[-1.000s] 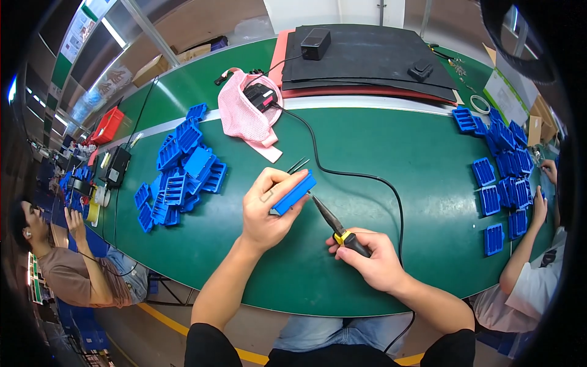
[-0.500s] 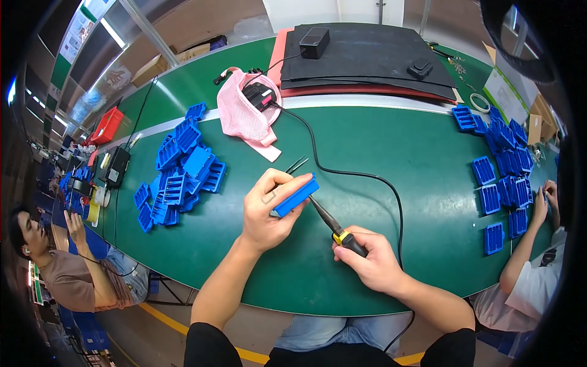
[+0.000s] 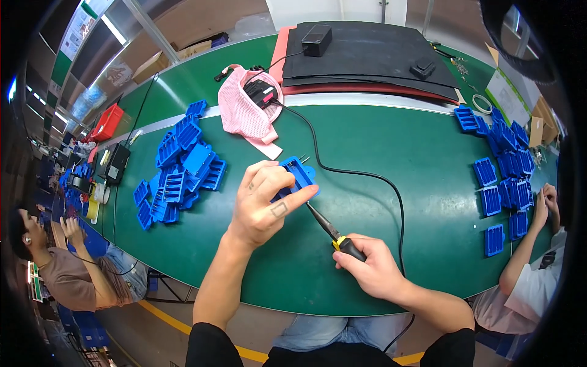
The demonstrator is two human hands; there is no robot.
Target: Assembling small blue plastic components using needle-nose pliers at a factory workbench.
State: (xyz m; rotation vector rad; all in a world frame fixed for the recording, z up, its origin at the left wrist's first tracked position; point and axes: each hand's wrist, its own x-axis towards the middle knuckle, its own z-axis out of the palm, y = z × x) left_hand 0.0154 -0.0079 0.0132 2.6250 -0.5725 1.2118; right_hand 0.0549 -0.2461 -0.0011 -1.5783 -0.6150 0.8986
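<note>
My left hand (image 3: 260,199) grips a blue slotted plastic case (image 3: 301,177), tilted so its open side shows, with the index finger stretched along its near edge. Two thin metal prongs (image 3: 305,159) stick out past the case's far side; what they belong to is hidden. Closed around the black-and-yellow handle of long-nose pliers (image 3: 327,223) is my right hand (image 3: 376,266). The pliers' narrow tip reaches the near right edge of the case; whether they touch cannot be seen.
Blue cases lie heaped at left (image 3: 183,168) and scattered at right (image 3: 507,165). A black cable (image 3: 367,175) runs from a pink mesh pouch (image 3: 244,110) past my right wrist. Black sheets (image 3: 373,55) lie at the back. One person sits at each side.
My left hand has turned the blue case from edge-on to showing its open, slotted side, and its index finger has straightened. The pliers have stayed nearly in place.
</note>
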